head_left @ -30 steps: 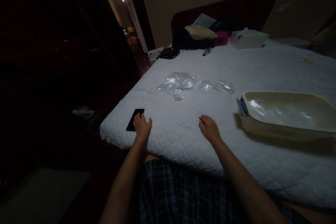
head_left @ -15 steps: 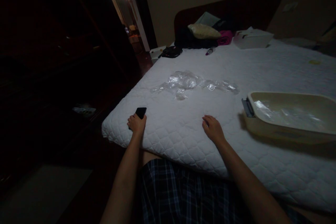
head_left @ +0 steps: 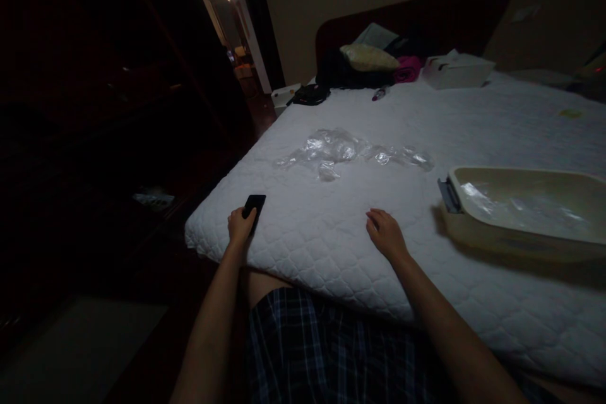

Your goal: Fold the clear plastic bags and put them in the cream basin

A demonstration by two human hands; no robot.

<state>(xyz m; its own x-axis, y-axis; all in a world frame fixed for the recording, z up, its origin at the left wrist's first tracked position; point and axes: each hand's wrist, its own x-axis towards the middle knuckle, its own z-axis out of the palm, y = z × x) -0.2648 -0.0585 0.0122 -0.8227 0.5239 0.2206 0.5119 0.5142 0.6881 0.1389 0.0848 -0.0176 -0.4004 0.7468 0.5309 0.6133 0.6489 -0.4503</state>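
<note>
Near the bed's front left corner, head view: left hand (head_left: 239, 226) has the black phone (head_left: 257, 201). Fingers clamped on it, thumb laid over the face from the near end; the other fingers are mostly hidden, wrapped around the left side. Phone is tilted, far end sticking out past the hand, pointing away and slightly right. Can't tell if its lower edge touches the bed (head_left: 307, 240). Left forearm (head_left: 211, 322) runs up from bottom left, leaning right, wrist roughly straight.

Right hand (head_left: 387, 233) holds nothing visible. Fingers half curled, loose, thumb side toward the left, small gap between thumb and index; back of hand up. It's over the white quilted surface; can't tell whether resting or just above. Right forearm (head_left: 449, 322) comes in diagonally from bottom right. Hands well apart, both forward of the plaid shorts (head_left: 326, 341).

Nearest to the right hand: pale plastic bin (head_left: 516, 243) on the bed at right, grey latch (head_left: 448, 196) on its left end, clear plastic inside. Crumpled clear film (head_left: 336, 148) lies flat beyond both hands, between them. Farther back by the headboard (head_left: 426, 9): pillow (head_left: 369, 58), pink roll (head_left: 407, 69), white box (head_left: 459, 72).
</note>
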